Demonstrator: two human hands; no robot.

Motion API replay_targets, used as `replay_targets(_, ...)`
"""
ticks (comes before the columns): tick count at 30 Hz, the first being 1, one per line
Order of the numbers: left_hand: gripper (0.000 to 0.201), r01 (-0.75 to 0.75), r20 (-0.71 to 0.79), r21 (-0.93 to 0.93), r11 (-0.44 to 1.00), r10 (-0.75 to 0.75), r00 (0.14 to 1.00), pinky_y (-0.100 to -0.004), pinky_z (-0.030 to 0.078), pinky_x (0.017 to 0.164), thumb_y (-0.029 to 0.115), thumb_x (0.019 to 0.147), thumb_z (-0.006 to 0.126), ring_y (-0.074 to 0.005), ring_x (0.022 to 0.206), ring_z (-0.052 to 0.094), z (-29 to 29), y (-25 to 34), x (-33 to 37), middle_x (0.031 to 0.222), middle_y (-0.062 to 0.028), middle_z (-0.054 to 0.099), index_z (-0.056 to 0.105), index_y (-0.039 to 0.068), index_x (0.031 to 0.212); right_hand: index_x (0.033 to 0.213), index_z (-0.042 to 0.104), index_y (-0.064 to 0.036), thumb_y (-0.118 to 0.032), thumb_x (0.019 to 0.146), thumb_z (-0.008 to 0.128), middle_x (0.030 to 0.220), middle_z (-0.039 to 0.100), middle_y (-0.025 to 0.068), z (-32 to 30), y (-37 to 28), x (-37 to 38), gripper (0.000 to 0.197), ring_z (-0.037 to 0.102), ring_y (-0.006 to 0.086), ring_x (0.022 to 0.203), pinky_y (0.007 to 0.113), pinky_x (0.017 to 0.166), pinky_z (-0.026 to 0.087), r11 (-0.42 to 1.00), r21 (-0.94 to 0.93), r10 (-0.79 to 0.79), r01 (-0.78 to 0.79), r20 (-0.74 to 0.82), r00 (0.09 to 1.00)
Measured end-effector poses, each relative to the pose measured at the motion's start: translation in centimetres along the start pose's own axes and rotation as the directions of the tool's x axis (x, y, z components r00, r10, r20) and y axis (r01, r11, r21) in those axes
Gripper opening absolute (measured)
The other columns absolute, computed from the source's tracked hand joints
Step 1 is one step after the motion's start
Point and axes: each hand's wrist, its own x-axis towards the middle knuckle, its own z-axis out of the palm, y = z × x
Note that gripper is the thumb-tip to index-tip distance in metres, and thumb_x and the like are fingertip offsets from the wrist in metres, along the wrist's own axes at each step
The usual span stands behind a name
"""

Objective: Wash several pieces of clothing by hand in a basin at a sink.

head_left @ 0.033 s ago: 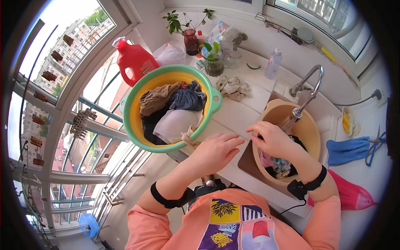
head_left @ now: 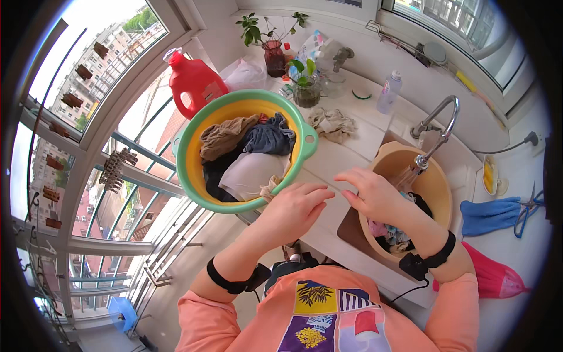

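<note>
My left hand [head_left: 300, 203] hovers over the counter's front edge, beside the green-rimmed basin [head_left: 187, 167]. Its fingers are stretched out and hold nothing. Facing it, my right hand [head_left: 369, 192] hangs at the left side of the tan tub [head_left: 444, 196] with bare, extended fingers. Wet-looking clothes [head_left: 399, 236] lie in that tub, partly hidden by my right forearm. Above them the curved metal faucet [head_left: 450, 120] runs water into the tub. In the green-rimmed basin is a heap of laundry: a brown garment [head_left: 226, 138], a dark blue one [head_left: 271, 136] and a white one [head_left: 251, 175].
A crumpled beige cloth [head_left: 332, 124] lies on the white counter. Behind stand a red detergent jug [head_left: 190, 85], plants in jars [head_left: 306, 94] and a clear bottle [head_left: 389, 94]. To the right are a blue cloth [head_left: 489, 215], scissors [head_left: 529, 208] and a pink bag [head_left: 495, 273].
My right hand has shifted a little left, away from the tub. My left hand has moved slightly up and left. The whole view has turned a little. Water keeps running.
</note>
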Motion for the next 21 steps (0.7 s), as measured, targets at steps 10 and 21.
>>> replay_targets(10,0.015,0.392,-0.388,0.076,0.917,-0.335,0.858,-0.0387,0.047,0.087,0.003,0.087,0.051,-0.0324,0.098,0.060,-7.9,-9.5,-9.2,0.104,-0.0124,0.065,0.065,0.001,0.094,0.110,0.064,-0.0068,-0.010,0.080,0.067,0.096,0.065,0.0089,9.3,-3.2,11.4,0.031,0.058,0.0279,0.097,0.036,0.086,0.046,0.931,-0.016,-0.330,0.364,0.383,0.863)
replay_targets(21,0.021,0.417,-0.571,0.197,0.887,-0.242,0.785,-0.0439,0.043,0.096,0.014,0.085,0.061,-0.0329,0.115,0.051,-8.6,-16.5,-9.2,0.122,-0.0130,0.057,0.065,0.008,0.105,0.091,0.064,-0.0023,-0.015,0.081,0.063,0.101,0.059,0.0148,9.8,-3.1,26.0,0.016,0.059,0.0320,0.094,0.038,0.083,0.047,0.970,-0.092,-0.197,0.224,0.237,0.951)
